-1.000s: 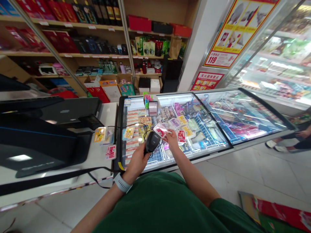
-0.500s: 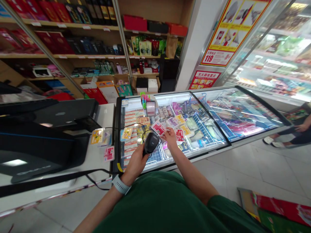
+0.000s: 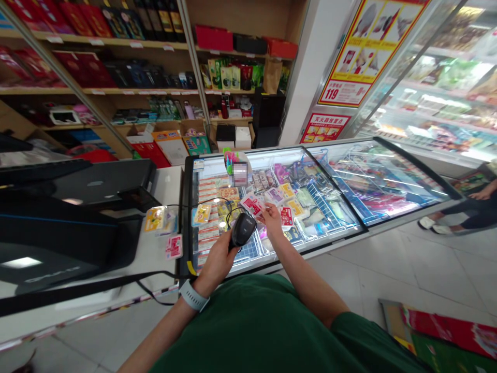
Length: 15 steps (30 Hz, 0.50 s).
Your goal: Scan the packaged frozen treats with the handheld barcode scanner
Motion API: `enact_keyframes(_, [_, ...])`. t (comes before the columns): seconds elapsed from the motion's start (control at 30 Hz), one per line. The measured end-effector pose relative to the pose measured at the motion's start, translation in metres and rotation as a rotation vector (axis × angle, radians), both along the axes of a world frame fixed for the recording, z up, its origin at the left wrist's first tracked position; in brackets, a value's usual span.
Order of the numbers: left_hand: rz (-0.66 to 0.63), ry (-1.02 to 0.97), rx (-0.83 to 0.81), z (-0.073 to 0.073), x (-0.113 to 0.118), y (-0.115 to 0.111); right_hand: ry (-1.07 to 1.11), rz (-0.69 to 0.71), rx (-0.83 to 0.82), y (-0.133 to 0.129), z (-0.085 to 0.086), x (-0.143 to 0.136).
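Note:
My left hand (image 3: pixel 220 255) is wrapped round the handle of a black barcode scanner (image 3: pixel 244 229), its head tilted toward the right. Close by, my right hand (image 3: pixel 271 217) pinches the edge of a flat red-and-white package (image 3: pixel 252 204) just above the freezer's glass top (image 3: pixel 225 243). Beside that hand lies another red package (image 3: pixel 287 217). Yellow packages (image 3: pixel 295 208) and a purple-and-white one (image 3: pixel 275 195) rest near it on the glass. A yellow-and-blue package (image 3: pixel 202 213) sits left of the scanner, whose thin cable (image 3: pixel 217 200) loops behind.
Left of the freezer, a white counter (image 3: pixel 171 186) carries a yellow package (image 3: pixel 155 219), a red package (image 3: pixel 173 246) and a black register (image 3: pixel 70 228). Stocked shelves (image 3: pixel 155 92) stand behind. At the far right is another person's hand (image 3: pixel 480 194). A box (image 3: pixel 435 331) sits on the floor.
The scanner head has shifted slightly to the right, toward the red-and-white package. My right hand's hold on the package looks the same.

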<state>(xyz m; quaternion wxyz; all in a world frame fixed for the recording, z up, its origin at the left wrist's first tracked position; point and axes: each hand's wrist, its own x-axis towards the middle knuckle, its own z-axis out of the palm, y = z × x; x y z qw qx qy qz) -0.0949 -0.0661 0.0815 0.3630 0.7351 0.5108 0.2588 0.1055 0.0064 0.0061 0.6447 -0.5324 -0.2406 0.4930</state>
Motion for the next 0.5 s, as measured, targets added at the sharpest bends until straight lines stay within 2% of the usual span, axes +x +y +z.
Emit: enact_keyframes(0.5, [-0.017, 0.008, -0.014, 0.0027, 0.0002, -0.0025, 0.039, -0.016, 0.019, -0.0032, 0.0029, 0.0003])
